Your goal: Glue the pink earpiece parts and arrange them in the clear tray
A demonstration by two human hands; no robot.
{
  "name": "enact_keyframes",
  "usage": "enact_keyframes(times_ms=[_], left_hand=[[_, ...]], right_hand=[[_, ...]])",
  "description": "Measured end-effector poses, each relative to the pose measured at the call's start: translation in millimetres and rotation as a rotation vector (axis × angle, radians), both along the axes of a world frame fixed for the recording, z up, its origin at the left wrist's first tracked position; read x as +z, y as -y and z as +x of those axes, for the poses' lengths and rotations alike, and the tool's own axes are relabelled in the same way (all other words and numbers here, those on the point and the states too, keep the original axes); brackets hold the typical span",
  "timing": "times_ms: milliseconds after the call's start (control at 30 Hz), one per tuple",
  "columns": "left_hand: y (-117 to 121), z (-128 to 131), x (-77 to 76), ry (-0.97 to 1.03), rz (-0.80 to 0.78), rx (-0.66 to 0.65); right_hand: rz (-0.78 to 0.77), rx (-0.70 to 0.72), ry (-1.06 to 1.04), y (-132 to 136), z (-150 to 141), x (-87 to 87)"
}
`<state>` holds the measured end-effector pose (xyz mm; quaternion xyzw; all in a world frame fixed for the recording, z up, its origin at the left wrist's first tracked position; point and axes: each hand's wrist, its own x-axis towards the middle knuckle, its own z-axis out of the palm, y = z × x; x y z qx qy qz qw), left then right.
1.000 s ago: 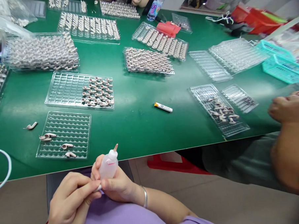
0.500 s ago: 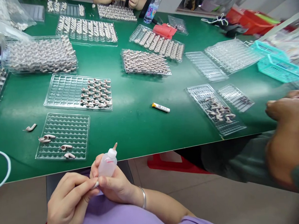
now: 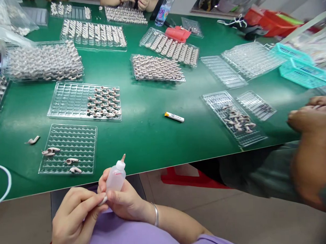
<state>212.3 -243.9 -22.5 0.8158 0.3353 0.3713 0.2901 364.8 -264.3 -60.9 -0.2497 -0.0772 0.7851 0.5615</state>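
Observation:
My right hand (image 3: 124, 202), with a silver bangle at its wrist, is closed around a translucent squeeze bottle (image 3: 115, 179). The bottle tilts upward, its thin nozzle pointing away from me. My left hand (image 3: 77, 212) pinches a small white earbud shell (image 3: 103, 200) against my right thumb; fingertips cover most of it. Just beyond my hands lies a clear tray (image 3: 80, 147) with a few earbud shells (image 3: 72, 161) on it. One loose earbud shell (image 3: 33, 140) rests on the green table left of that tray.
A partly filled tray (image 3: 67, 101) and stacked full trays (image 3: 41, 62) stand farther back. A white marker-like tube (image 3: 174, 117) lies mid-table. At right, a co-worker's arm (image 3: 312, 148) is beside a tray of parts (image 3: 218, 103) and turquoise baskets (image 3: 304, 76). Another person's hands (image 3: 138, 0) work at the far side.
The view has shifted slightly. The bottle has tipped a little toward the left in my right hand. My left hand keeps its pinch on the earbud shell.

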Motion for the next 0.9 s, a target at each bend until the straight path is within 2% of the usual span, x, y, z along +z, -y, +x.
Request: enact_keyframes(times_ms=[367, 500, 567, 633, 767, 833, 900], left_hand=[[2.4, -2.8, -3.6, 0.0, 0.012, -0.011], [-9.0, 0.8, -1.3, -0.003, -0.03, -0.012], [-27.2, 3.8, 2.3, -0.009, -0.116, -0.004], [-55.1, 7.0, 7.4, -0.022, -0.251, 0.044], [-130.7, 15.7, 17.4, -0.06, -0.482, 0.143], [-171.6, 24.0, 19.0, -0.05, -0.468, 0.161], [-210.1, 35.9, 17.8, -0.133, -0.294, 0.212]], right_hand=[[0.005, -0.004, 0.013, 2.5, -1.1, -3.6], [0.04, -0.05, 0.105, -3.8, 4.3, -3.4], [0.069, -0.129, 0.194, -12.4, 15.7, -3.4], [0.108, -0.256, 0.33, -22.7, 33.5, -4.0], [0.186, -0.487, 0.698, -38.7, 73.1, -10.2], [0.196, -0.517, 0.816, -41.8, 86.2, -17.1], [0.195, -0.522, 0.877, -42.4, 92.8, -25.1]])
